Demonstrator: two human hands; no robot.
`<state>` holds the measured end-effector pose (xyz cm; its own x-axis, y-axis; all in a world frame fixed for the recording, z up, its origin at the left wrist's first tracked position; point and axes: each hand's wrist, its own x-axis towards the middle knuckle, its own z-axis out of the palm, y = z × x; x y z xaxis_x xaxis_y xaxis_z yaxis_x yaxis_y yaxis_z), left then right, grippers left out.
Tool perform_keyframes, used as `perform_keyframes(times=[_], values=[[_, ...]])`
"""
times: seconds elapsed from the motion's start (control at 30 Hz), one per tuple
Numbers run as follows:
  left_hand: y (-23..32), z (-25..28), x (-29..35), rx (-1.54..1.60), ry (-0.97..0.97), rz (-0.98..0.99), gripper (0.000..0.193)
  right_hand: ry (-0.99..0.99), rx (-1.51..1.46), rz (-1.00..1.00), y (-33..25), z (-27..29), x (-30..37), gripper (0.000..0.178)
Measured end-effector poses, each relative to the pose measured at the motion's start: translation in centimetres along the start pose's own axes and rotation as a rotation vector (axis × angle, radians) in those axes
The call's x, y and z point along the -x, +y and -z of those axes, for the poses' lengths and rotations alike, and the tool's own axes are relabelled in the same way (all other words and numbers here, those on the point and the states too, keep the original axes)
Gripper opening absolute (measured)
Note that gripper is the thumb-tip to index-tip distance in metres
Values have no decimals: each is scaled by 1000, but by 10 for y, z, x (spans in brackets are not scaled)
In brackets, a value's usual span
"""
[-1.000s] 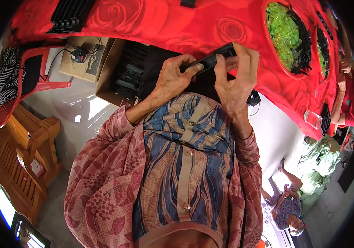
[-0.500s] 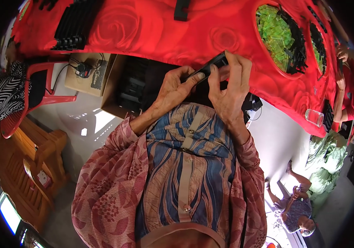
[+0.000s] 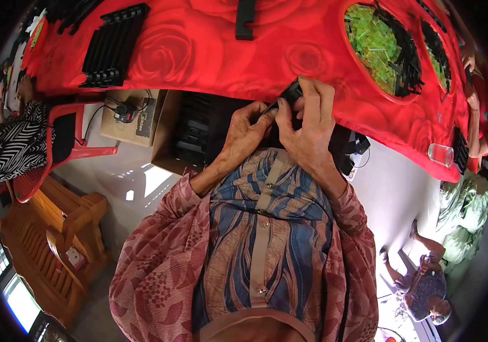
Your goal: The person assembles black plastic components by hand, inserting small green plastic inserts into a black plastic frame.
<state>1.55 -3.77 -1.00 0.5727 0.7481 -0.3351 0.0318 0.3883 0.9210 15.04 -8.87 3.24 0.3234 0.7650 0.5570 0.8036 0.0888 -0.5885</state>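
A slim black plastic bar is held in both hands just off the table's near edge, slanting up to the right. My left hand pinches its lower end, thumb along the top. My right hand grips the upper end between thumb and fingers. The fingers cover much of the bar, so its details are hard to make out. On the red rose-patterned tablecloth beyond my hands lies a similar black bar with a notch in its side.
Several black bars lie side by side at left. At right, a round tray holds yellow-green clear pieces and black strips. A clear glass lies near the right corner. Below the table, an open cardboard box contains black parts.
Both hands stay on the black bar; my right fingers have shifted around its upper end. The whole view has moved slightly, so the table items sit lower and mostly farther right.
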Motion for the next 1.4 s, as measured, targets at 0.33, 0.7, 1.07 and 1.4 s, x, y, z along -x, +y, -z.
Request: perform_keyframes(times=[0.33,0.7,1.07,1.4], values=[[17,-1,-1,-137,-30,83,27,42,-62,-16,9,-1,-2,47],[35,7,2,-148,-223,44,27,41,-205,-173,14,16,-13,43],[16,3,6,-92,-131,-102,19,41,-115,-120,-9,18,-12,39],[12,6,-5,-272,-115,-58,16,-26,-161,-178,11,26,-7,38]])
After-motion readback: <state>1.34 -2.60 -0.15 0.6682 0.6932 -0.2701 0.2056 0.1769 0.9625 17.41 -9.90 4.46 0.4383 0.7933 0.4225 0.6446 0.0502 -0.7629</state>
